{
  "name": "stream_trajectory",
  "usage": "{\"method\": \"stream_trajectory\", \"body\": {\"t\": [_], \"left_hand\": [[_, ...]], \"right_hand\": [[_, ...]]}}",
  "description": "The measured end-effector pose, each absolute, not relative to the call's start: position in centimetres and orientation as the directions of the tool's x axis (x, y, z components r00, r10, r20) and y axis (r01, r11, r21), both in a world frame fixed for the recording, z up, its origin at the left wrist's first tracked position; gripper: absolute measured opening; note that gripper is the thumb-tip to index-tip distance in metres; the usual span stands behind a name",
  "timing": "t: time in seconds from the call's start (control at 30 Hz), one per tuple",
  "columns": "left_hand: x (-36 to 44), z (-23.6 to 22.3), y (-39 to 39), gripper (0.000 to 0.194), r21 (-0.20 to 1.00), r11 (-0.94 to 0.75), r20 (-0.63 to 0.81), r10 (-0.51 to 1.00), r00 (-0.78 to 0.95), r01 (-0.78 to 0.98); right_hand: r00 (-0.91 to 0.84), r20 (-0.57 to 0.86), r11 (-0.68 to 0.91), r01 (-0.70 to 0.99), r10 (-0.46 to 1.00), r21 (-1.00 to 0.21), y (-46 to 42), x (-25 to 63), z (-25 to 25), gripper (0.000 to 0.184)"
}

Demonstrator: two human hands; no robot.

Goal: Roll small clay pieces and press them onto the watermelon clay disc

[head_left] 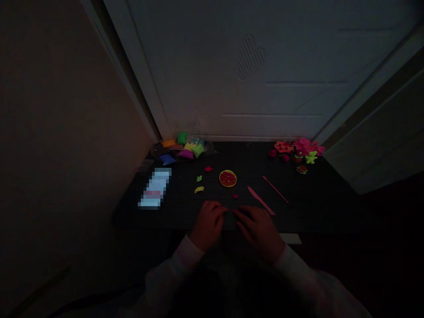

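Observation:
The scene is very dark. My left hand (pixel 209 223) and my right hand (pixel 258 229) rest near the front edge of a black table (pixel 324 207), fingertips pinched toward each other. Whatever sits between them is too small and dark to make out. Just beyond the hands lies a round clay disc (pixel 228 178) with a yellow rim and red top. A tiny red clay bit (pixel 235 195) lies in front of it. A pink modelling knife (pixel 261 201) lies beside my right hand, and a thin pink stick (pixel 274 189) lies farther right.
Several bright clay bags (pixel 183 148) lie at the back left. Finished pink, red and green clay shapes (pixel 300 152) are at the back right. Small green (pixel 199 178), yellow (pixel 199 189) and red (pixel 208 168) scraps lie mid-table. A blurred bright rectangle (pixel 155 187) lies left. A white door (pixel 265 66) stands behind.

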State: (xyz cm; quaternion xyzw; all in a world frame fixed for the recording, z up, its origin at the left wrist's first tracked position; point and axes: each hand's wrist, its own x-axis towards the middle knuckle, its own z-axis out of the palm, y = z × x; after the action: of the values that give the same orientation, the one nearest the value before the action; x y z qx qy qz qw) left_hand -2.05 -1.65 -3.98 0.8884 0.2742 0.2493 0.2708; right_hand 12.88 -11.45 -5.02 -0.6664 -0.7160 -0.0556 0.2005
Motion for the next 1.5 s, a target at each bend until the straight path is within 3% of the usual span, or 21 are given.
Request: {"method": "stream_trajectory", "body": {"t": [0.5, 1.07, 1.5], "left_hand": [[-2.1, -4.0, -1.7, 0.024, 0.624, -0.697, 0.292, 0.628, 0.721, 0.354], [-2.0, -4.0, -1.7, 0.02, 0.623, -0.696, 0.29, 0.629, 0.722, 0.357], [-1.8, -3.9, -1.6, 0.019, 0.663, -0.657, 0.272, 0.658, 0.702, 0.358]], "right_hand": [[-0.051, 0.382, 0.122, 0.979, 0.923, -0.163, -11.7, 12.8, -5.0, 0.029], [0.062, 0.385, 0.016, 0.98, 0.921, -0.196, -11.5, 12.8, -4.9, 0.027], [0.249, 0.372, -0.017, 0.85, 0.894, -0.527, -10.0, 13.0, -4.7, 0.017]]}}
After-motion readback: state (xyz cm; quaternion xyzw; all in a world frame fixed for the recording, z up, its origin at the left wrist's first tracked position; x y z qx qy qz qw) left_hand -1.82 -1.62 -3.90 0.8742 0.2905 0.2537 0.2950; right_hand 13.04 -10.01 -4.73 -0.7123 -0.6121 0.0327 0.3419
